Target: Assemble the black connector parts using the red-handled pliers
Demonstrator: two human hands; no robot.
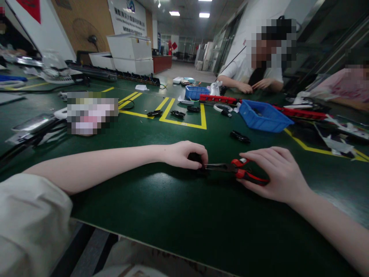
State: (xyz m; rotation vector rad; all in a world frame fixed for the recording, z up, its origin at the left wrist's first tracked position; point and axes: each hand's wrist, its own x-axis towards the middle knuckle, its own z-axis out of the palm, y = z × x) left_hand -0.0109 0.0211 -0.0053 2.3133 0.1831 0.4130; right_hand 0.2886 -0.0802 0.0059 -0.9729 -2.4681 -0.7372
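Note:
My right hand (281, 175) grips red-handled needle-nose pliers (225, 167), the handles spread a little and the jaws pointing left. The tips of the jaws meet the fingertips of my left hand (184, 154). Those fingers are curled into a pinch around something small and dark, mostly hidden behind them, so its kind cannot be made out. Both hands are low over the green tabletop (161, 204). Beyond my right hand lies a small black part (240, 136). Several similar black parts (178, 114) lie farther off, by the yellow tape lines.
A blue bin (263, 115) stands at the right, and a smaller blue tray (197, 92) sits farther back. Red strips (220, 99) run behind the bin. Cables and a device (36, 125) lie at the left. Across the table sits another person (259, 73).

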